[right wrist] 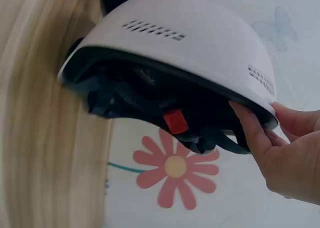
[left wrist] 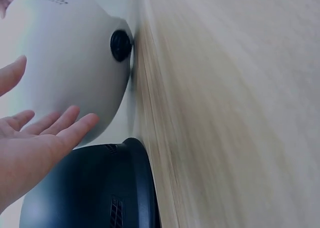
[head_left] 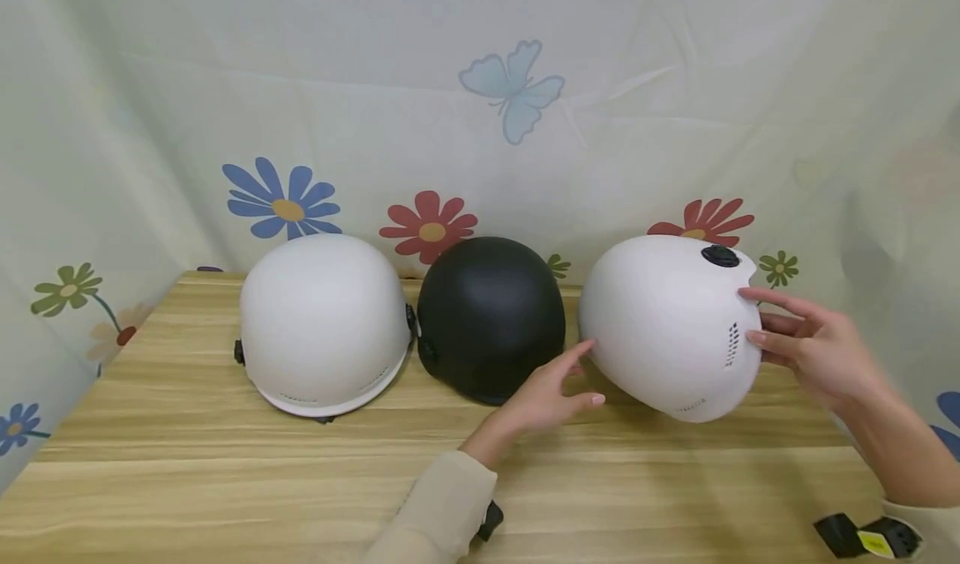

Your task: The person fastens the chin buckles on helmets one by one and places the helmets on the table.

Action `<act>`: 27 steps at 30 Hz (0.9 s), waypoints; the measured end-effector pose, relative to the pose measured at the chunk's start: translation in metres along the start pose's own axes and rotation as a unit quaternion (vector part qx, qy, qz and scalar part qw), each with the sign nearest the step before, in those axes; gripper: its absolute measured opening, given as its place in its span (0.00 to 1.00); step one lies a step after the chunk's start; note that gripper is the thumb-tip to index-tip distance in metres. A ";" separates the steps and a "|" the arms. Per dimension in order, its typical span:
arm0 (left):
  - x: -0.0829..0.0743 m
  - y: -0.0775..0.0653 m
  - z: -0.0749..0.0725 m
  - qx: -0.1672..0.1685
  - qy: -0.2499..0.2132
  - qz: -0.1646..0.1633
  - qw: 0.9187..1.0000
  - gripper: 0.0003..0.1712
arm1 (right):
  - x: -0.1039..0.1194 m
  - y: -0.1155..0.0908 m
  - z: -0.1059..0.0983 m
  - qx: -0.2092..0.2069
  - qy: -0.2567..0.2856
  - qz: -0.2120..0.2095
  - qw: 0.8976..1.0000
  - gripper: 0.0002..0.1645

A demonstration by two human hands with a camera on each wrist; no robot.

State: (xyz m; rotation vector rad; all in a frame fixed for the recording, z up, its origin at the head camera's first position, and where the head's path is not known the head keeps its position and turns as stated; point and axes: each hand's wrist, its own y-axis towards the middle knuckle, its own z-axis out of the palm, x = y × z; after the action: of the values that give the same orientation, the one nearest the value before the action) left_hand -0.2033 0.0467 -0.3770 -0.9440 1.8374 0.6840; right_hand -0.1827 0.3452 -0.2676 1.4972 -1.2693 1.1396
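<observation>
At the right of the head view, a white helmet [head_left: 667, 331] is tipped onto its side, its rim turned right. My right hand [head_left: 828, 347] pinches that rim between thumb and fingers. The right wrist view shows the dark inside of this helmet [right wrist: 200, 33], with a black strap and a red buckle [right wrist: 175, 121] hanging out. My left hand [head_left: 543, 397] is at the helmet's left side with fingers extended, a fingertip at or very near the shell. In the left wrist view its palm faces up under a white shell with a black round knob [left wrist: 120, 45].
A black helmet [head_left: 491, 314] stands in the middle, just behind my left hand. Left of it, close beside, is another white helmet [head_left: 322, 322]. All are on a wood-grain table [head_left: 262, 481], with a flowered curtain [head_left: 375, 47] behind and at the sides.
</observation>
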 end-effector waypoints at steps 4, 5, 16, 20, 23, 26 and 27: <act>-0.001 0.001 0.000 0.001 0.001 0.009 1.000 0.41 | -0.007 -0.001 -0.008 0.017 0.129 0.014 0.991 0.29; -0.001 0.001 0.000 0.003 0.000 0.012 1.000 0.41 | -0.009 -0.001 -0.011 0.020 0.150 0.016 0.988 0.30; 0.000 0.005 0.003 0.002 -0.020 0.007 1.000 0.42 | -0.037 -0.005 -0.029 0.113 0.228 0.016 0.967 0.40; -0.001 0.006 0.004 0.008 -0.029 0.008 1.000 0.43 | -0.041 -0.006 -0.031 0.113 0.192 0.018 0.975 0.41; -0.001 0.007 0.005 0.009 -0.032 0.003 0.999 0.44 | -0.042 -0.008 -0.029 0.092 0.122 0.028 0.988 0.42; 0.000 0.006 0.006 0.011 -0.027 0.002 1.000 0.44 | -0.041 -0.008 -0.025 0.066 0.040 0.061 0.995 0.43; 0.000 0.006 0.006 0.014 -0.024 0.002 1.000 0.44 | -0.040 -0.008 -0.023 0.060 0.018 0.072 0.995 0.45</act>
State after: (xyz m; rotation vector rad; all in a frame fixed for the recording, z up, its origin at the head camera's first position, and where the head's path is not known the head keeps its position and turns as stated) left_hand -0.2054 0.0550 -0.3790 -0.8984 1.8028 0.6763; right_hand -0.1802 0.3779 -0.3020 1.4844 -1.3207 1.3513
